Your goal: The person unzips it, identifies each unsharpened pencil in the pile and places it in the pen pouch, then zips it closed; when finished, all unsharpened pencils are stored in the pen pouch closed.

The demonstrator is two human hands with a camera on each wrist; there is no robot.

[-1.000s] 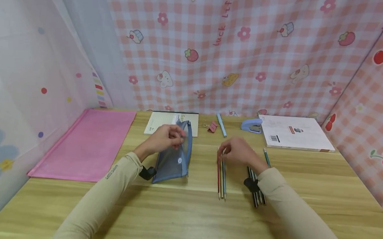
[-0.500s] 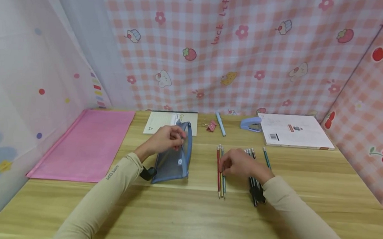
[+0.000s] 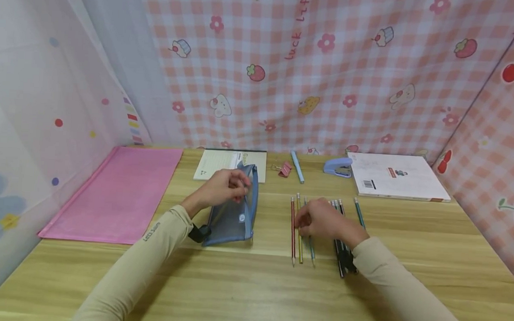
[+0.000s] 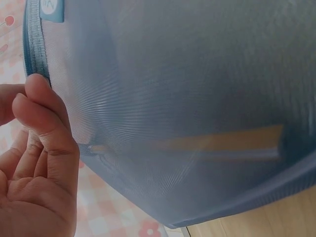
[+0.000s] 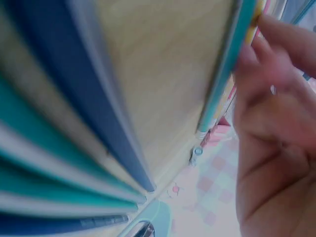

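My left hand (image 3: 222, 188) grips the top rim of a blue mesh pencil case (image 3: 232, 215) and holds it upright on the wooden desk (image 3: 250, 286). The left wrist view is filled by the mesh pencil case (image 4: 187, 98), with my left hand's fingers (image 4: 39, 163) at its zip edge. My right hand (image 3: 319, 219) lies over a row of pencils and pinches a teal pencil (image 3: 310, 248), which sits tilted away from the red pencil (image 3: 293, 235) and yellow pencil (image 3: 299, 240). A bundle of dark pencils (image 3: 342, 257) lies under my right wrist. The right wrist view shows the teal pencil (image 5: 222, 74) at my fingertips (image 5: 247, 59).
A pink folder (image 3: 120, 192) lies at the left. Along the back edge are a notebook (image 3: 222, 164), a pink binder clip (image 3: 285, 169), a light blue pen (image 3: 297, 167), a blue stapler (image 3: 337, 167) and a white book (image 3: 395, 176). One teal pencil (image 3: 359, 212) lies apart. Curtains enclose the desk.
My right hand slid towards me along the pencils, then drew the teal pencil rightwards out of the three-pencil group. My left hand kept hold of the case.
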